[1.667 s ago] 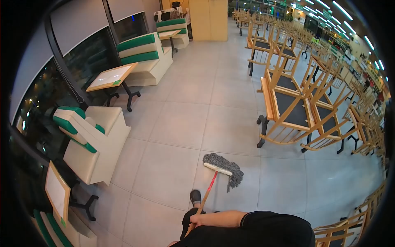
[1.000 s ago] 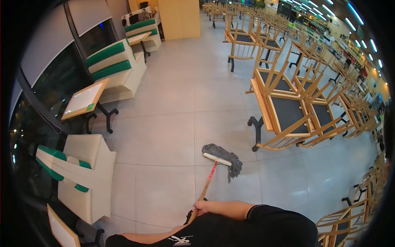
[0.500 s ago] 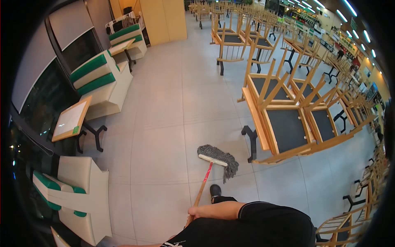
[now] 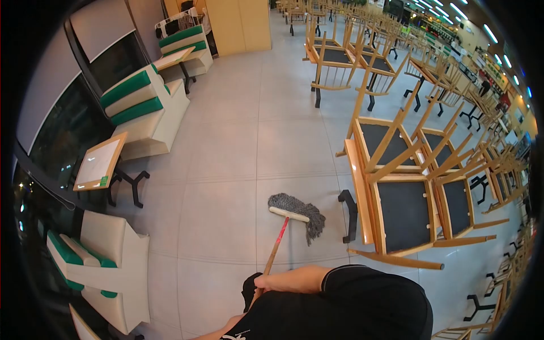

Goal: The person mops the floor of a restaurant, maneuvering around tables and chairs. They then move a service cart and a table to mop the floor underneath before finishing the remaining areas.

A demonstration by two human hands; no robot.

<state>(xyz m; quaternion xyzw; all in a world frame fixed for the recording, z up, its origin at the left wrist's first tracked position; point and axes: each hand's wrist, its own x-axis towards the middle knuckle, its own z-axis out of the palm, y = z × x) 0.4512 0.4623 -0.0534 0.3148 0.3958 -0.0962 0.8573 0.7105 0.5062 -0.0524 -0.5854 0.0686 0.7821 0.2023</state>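
A wooden-handled mop (image 4: 271,259) with a red section near its head runs forward from my body. Its grey string head (image 4: 294,207), fixed under a pale crossbar, lies flat on the tiled floor ahead of me. My right hand (image 4: 261,282) is closed around the handle. The left forearm (image 4: 228,327) shows at the bottom edge, angled toward the handle's near end. My left hand itself is hidden at the black shirt, so its fingers cannot be seen. A dark trouser leg or shoe (image 4: 249,290) shows beside the handle.
To the right, upturned chairs (image 4: 402,215) rest on a wooden table with black legs (image 4: 349,215). More stacked tables continue behind. Along the left windows stand cream-and-green booth benches (image 4: 144,122) and a small table (image 4: 101,161). A yellow cabinet (image 4: 238,28) is at the back.
The view has shifted forward, and the near chairs now appear lower and farther right. The right shoe has left view and a dark leg or foot appears left of the handle. My right hand keeps its grip.
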